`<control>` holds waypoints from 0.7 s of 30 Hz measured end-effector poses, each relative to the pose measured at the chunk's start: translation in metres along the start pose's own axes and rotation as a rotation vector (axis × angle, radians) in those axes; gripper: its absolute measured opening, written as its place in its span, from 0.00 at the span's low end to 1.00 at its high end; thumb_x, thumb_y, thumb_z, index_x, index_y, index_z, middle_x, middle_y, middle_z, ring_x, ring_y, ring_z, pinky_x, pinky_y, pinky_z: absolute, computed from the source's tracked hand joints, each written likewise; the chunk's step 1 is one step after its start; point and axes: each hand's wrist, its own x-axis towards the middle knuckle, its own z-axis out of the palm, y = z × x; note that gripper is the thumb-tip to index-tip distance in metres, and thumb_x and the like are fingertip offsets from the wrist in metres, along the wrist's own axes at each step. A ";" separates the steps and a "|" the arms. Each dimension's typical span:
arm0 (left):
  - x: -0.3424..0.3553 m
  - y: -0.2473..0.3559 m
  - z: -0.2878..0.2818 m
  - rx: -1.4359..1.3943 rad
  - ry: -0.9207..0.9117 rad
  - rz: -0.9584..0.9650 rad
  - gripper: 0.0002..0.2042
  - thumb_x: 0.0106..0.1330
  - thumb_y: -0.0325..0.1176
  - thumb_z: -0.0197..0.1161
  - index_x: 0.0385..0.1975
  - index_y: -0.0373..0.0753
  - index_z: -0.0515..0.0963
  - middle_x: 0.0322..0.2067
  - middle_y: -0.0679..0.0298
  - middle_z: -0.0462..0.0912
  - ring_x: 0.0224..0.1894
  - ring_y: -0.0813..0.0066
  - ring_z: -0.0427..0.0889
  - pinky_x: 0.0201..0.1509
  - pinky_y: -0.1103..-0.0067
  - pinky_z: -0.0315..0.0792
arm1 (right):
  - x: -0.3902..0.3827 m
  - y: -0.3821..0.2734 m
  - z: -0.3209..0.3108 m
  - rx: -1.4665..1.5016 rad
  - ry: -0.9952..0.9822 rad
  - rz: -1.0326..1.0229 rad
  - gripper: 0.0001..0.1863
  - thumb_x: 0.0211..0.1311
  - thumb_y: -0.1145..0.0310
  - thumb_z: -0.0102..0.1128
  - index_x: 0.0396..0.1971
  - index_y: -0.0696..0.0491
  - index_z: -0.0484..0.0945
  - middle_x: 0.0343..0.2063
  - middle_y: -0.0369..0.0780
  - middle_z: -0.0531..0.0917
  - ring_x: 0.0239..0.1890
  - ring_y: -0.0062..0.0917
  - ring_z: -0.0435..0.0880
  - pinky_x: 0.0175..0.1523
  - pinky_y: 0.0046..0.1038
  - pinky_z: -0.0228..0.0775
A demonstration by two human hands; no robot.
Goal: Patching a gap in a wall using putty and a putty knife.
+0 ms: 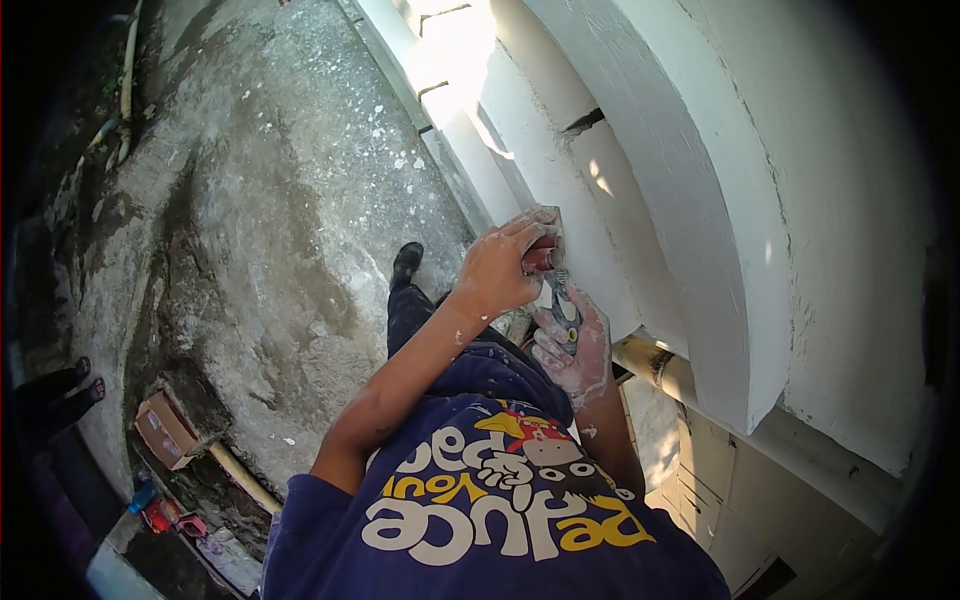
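Note:
In front of my body, my left hand (pixel 497 268) is closed round a flat scraper (pixel 546 216) with a reddish-brown part (pixel 541 257) between the fingers. Just below it, my right hand (pixel 582 352) grips the grey handle of a tool (pixel 563 303) that looks like a putty knife. This handle has a yellowish end, and its upper end comes up against the scraper. Whitish paste smears both hands, heavier on the right. My fingers hide much of both tools.
White plastered wall ledges (pixel 680 200) rise close on the right. A stained concrete floor (pixel 300 150) lies left, with my dark shoe (pixel 407 258) on it. Lower left are a cardboard box (pixel 165 430), a pole (pixel 243 477) and another person's feet (pixel 90 380). A bamboo pole (pixel 645 360) runs below the ledge.

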 end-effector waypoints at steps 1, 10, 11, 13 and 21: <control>0.007 -0.003 0.000 0.001 0.001 0.002 0.25 0.50 0.21 0.61 0.52 0.39 0.82 0.58 0.55 0.82 0.57 0.53 0.82 0.60 0.67 0.77 | 0.006 -0.003 0.001 -0.001 -0.002 -0.001 0.15 0.79 0.51 0.45 0.40 0.46 0.74 0.13 0.33 0.67 0.06 0.19 0.59 0.11 0.21 0.55; 0.014 -0.017 -0.008 0.042 -0.062 0.041 0.23 0.50 0.21 0.60 0.51 0.38 0.81 0.59 0.54 0.81 0.59 0.51 0.80 0.62 0.67 0.76 | 0.018 0.007 0.005 0.022 -0.009 -0.053 0.16 0.79 0.50 0.46 0.42 0.46 0.75 0.13 0.33 0.67 0.06 0.20 0.59 0.11 0.22 0.57; 0.016 -0.014 -0.012 0.010 -0.032 0.081 0.23 0.50 0.22 0.60 0.50 0.38 0.81 0.59 0.55 0.81 0.59 0.50 0.80 0.62 0.67 0.76 | 0.019 0.010 0.004 0.016 -0.003 -0.066 0.16 0.79 0.50 0.46 0.43 0.46 0.75 0.13 0.33 0.67 0.06 0.20 0.59 0.11 0.22 0.57; 0.031 -0.010 -0.016 0.030 -0.097 -0.019 0.23 0.49 0.22 0.61 0.50 0.38 0.81 0.58 0.55 0.82 0.57 0.50 0.81 0.61 0.65 0.77 | 0.035 0.000 0.001 0.024 -0.081 -0.076 0.15 0.79 0.51 0.46 0.43 0.46 0.75 0.13 0.33 0.67 0.06 0.20 0.59 0.12 0.22 0.57; 0.038 -0.027 -0.039 0.095 -0.231 0.062 0.23 0.51 0.24 0.63 0.51 0.39 0.81 0.58 0.57 0.82 0.58 0.50 0.81 0.61 0.66 0.78 | 0.036 0.027 0.025 0.133 -0.080 -0.125 0.14 0.80 0.51 0.45 0.46 0.42 0.76 0.14 0.34 0.68 0.07 0.18 0.60 0.10 0.21 0.56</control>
